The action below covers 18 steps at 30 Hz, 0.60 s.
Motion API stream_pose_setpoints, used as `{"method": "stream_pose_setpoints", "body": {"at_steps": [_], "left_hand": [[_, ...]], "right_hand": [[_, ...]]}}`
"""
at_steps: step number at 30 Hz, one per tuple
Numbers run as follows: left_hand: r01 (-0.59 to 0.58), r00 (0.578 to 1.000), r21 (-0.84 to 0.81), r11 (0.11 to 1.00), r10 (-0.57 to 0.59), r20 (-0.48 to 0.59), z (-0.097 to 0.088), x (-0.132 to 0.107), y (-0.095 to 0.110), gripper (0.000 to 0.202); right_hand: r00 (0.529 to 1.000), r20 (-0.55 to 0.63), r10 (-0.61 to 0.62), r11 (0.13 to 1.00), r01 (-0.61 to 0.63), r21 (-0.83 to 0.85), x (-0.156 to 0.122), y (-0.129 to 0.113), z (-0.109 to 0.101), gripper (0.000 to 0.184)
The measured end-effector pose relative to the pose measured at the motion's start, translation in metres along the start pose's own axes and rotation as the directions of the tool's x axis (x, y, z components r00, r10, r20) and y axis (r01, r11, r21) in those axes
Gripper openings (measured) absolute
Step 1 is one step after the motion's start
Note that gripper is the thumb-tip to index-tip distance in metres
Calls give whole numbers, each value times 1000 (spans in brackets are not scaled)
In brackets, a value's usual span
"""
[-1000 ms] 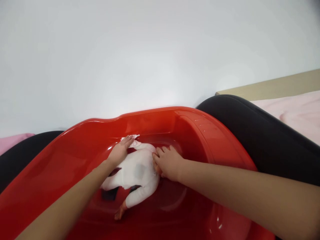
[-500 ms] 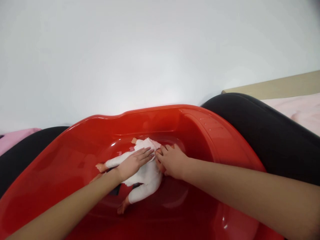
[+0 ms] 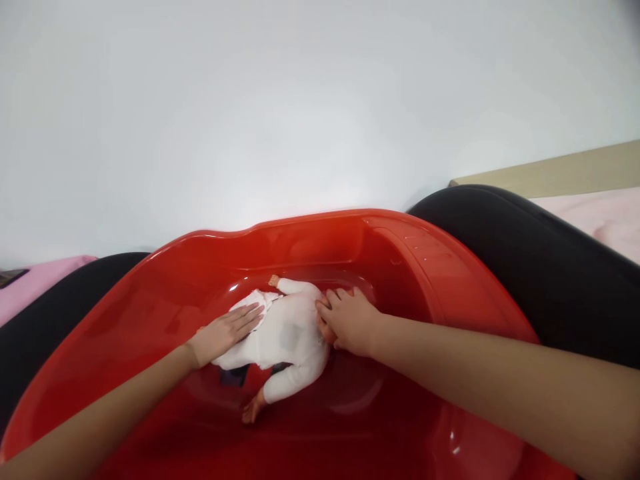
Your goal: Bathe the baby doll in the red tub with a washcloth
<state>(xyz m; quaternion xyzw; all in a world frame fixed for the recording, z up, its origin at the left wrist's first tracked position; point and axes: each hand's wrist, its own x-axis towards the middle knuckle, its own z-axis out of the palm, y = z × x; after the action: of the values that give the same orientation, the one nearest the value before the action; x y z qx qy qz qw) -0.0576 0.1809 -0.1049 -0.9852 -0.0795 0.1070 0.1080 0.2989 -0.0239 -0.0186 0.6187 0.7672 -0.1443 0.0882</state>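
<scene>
A baby doll (image 3: 287,337) in a white suit lies in the bottom of a red plastic tub (image 3: 415,263). My left hand (image 3: 225,333) rests flat on the doll's left side, fingers stretched out over a small white cloth (image 3: 253,301) pressed against the doll. My right hand (image 3: 350,320) is curled around the doll's head end on the right, which it hides. One doll arm sticks out toward me, its small hand (image 3: 253,412) on the tub floor.
The tub sits between my legs in black trousers (image 3: 525,267). Pink bedding (image 3: 610,217) shows at the right and far left. A plain white wall fills the upper half, with a beige strip (image 3: 550,170) at the right.
My left hand has slid from the doll's far end across its back and down to its left side, with the cloth under it. My right hand has stayed at the head.
</scene>
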Motion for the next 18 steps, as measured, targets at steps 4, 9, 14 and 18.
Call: {"method": "stream_pose_setpoints", "body": {"at_steps": [4, 9, 14, 18], "left_hand": [[35, 995, 21, 999, -36, 93, 13, -37, -20, 62], [333, 937, -173, 927, -304, 174, -9, -55, -45, 63], [678, 531, -575, 459, -846, -50, -54, 22, -23, 66], [340, 710, -761, 553, -681, -178, -68, 106, 37, 66]], "right_hand": [[1000, 12, 4, 1000, -4, 3, 0, -1, -3, 80], [1000, 18, 7, 1000, -7, -4, 0, -1, -4, 81], [1000, 17, 6, 1000, -6, -15, 0, -1, -2, 85], [1000, -6, -1, 1000, 1, -16, 0, 0, -1, 85]]}}
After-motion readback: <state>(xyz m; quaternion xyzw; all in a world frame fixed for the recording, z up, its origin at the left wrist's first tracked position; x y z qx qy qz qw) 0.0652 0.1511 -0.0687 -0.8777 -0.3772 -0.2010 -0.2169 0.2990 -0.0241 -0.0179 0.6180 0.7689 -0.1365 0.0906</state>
